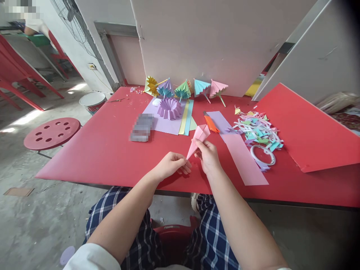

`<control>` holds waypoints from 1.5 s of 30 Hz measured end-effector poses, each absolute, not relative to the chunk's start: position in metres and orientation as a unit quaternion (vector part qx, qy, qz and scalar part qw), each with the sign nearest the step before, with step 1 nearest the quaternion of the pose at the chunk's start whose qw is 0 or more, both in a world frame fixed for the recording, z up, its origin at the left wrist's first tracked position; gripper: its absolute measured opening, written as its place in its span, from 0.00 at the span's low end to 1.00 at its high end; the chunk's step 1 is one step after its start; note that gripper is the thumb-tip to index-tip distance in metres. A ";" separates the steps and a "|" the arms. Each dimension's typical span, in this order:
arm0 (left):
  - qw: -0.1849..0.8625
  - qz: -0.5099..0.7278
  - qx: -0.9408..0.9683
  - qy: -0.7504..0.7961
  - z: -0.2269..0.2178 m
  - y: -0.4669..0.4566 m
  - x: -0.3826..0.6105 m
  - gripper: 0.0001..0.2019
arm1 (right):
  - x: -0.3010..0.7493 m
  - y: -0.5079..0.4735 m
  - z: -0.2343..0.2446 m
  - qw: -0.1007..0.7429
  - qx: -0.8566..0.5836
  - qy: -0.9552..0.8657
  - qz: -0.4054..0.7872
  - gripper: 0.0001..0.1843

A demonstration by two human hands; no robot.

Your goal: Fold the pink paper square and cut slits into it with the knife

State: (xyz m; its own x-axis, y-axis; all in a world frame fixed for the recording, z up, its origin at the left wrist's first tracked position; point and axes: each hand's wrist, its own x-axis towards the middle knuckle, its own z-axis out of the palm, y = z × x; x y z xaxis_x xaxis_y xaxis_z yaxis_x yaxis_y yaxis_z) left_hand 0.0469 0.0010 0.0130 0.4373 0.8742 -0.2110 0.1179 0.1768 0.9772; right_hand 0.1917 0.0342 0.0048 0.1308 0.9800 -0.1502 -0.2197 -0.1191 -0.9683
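My right hand [207, 154] grips a pink folded paper [200, 135], pleated into a narrow cone with its wide end up and its point toward me. At that point, the thumb and fingers of my left hand [176, 164] close in on the tip; the exact contact is partly hidden. Just beyond the cone lies an orange utility knife [211, 123]. To the right, a flat pink paper strip [246, 159] and a purple paper strip [221, 122] lie on the red table [107, 150].
Several small paper umbrellas [201, 87] stand along the wall. A pleated purple paper ring [169, 108] sits on coloured sheets [168, 127], near a blurred phone-like object [142, 127]. At right are paper scraps [257, 127], a tape roll [272, 159] and a red board [309, 131]. A stool [52, 132] stands left.
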 end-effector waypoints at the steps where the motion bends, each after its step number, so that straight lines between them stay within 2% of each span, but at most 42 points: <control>1: 0.628 0.300 0.568 0.439 0.013 0.001 0.047 0.12 | 0.192 0.034 0.005 0.550 -0.511 -0.372 0.545 0.16; 8: 0.649 0.284 0.553 0.438 0.013 0.001 0.045 0.14 | 0.192 0.035 0.002 0.555 -0.502 -0.381 0.543 0.14; 17: 0.665 0.345 0.500 0.435 0.007 0.002 0.047 0.21 | 0.190 0.033 0.005 0.551 -0.499 -0.391 0.542 0.14; 25: 0.693 0.309 0.518 0.395 0.009 0.003 0.038 0.27 | 0.191 0.034 0.004 0.557 -0.502 -0.379 0.543 0.14; 31: 0.698 0.281 0.528 0.394 0.017 0.003 0.036 0.25 | 0.191 0.034 0.004 0.566 -0.485 -0.392 0.540 0.13; 37: 0.659 0.383 0.487 0.426 0.011 0.002 0.047 0.21 | 0.185 0.031 0.003 0.548 -0.478 -0.424 0.540 0.14; 45: 0.666 0.399 0.466 0.424 0.005 0.003 0.047 0.19 | 0.185 0.030 0.004 0.560 -0.473 -0.421 0.534 0.13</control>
